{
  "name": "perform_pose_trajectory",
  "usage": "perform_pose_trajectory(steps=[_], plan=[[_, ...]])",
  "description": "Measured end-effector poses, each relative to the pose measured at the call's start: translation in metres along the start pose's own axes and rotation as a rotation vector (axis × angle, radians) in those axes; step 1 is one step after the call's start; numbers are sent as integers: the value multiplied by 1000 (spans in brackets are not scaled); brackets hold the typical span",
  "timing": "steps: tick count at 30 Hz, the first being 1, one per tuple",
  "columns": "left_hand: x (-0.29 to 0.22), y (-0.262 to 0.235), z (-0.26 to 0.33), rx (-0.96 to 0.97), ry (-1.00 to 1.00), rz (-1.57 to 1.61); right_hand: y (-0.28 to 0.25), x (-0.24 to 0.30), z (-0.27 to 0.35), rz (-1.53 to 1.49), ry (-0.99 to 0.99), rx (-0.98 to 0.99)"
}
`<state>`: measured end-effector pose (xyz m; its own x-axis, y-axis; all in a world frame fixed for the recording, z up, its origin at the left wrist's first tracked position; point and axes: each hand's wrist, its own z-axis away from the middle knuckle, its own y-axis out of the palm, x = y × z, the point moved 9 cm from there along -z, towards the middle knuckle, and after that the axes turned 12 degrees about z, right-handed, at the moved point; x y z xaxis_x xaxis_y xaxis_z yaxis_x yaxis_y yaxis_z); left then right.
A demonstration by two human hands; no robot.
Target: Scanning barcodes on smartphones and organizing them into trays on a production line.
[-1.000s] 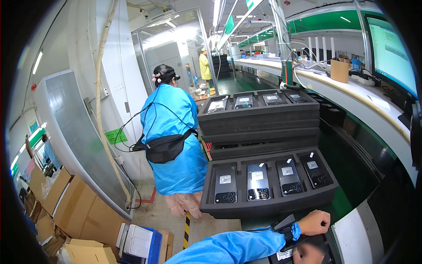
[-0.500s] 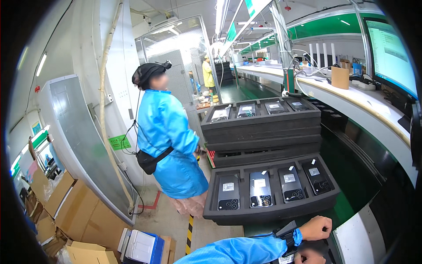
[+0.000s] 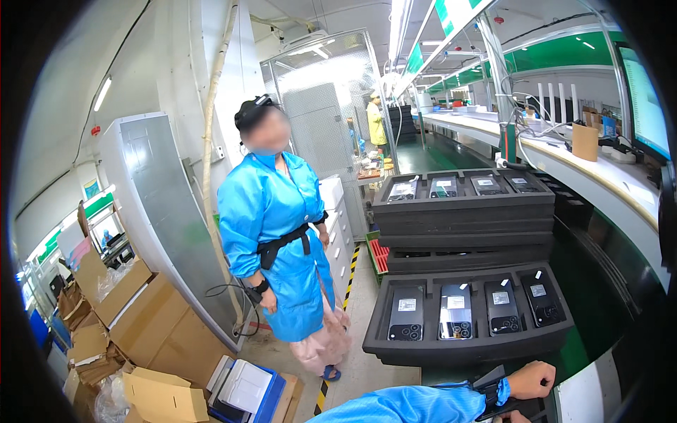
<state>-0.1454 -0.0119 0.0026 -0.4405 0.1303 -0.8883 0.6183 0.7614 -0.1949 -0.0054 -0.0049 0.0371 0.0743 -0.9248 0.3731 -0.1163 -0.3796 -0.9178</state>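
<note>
My left hand (image 3: 532, 381) reaches in from the lower edge in a blue sleeve, its fingers curled into a fist with nothing visible in them. A black device (image 3: 488, 386) is strapped round that wrist. Only a small part of my right hand (image 3: 513, 418) shows at the bottom edge, just below the left wrist; its fingers are mostly hidden. Beyond my hands stands a black foam tray (image 3: 465, 350) with several smartphones lying back side up in its slots, among them a dark phone (image 3: 407, 314) and a shinier phone (image 3: 455, 314), each with a white label.
Behind it rises a stack of black foam trays (image 3: 462, 217) with phones on top. A person in a blue smock (image 3: 275, 211) stands to the left. Cardboard boxes (image 3: 169, 317) and a blue-and-white bin (image 3: 247, 388) lie lower left. A long bench (image 3: 599, 173) with a monitor (image 3: 645, 102) runs along the right.
The view has swung left, so the trays sit further right. The person in the smock has turned toward me. My right hand shows less at the lower edge; my left stays curled.
</note>
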Motion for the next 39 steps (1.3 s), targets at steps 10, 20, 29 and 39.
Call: perform_pose_trajectory(steps=[10, 20, 29, 39], plan=[[1, 1, 1, -56, 38, -9, -1, 1, 3, 0, -33, -4], [12, 2, -1, -33, 25, -5, -1, 0, 2, 18, -13, -2], [-16, 0, -1, -19, 234, -70, 0, -5, 2, 53, -8, 12], [5, 6, -2, 68, 55, 25, 0, -7, 2, 47, -8, 18]])
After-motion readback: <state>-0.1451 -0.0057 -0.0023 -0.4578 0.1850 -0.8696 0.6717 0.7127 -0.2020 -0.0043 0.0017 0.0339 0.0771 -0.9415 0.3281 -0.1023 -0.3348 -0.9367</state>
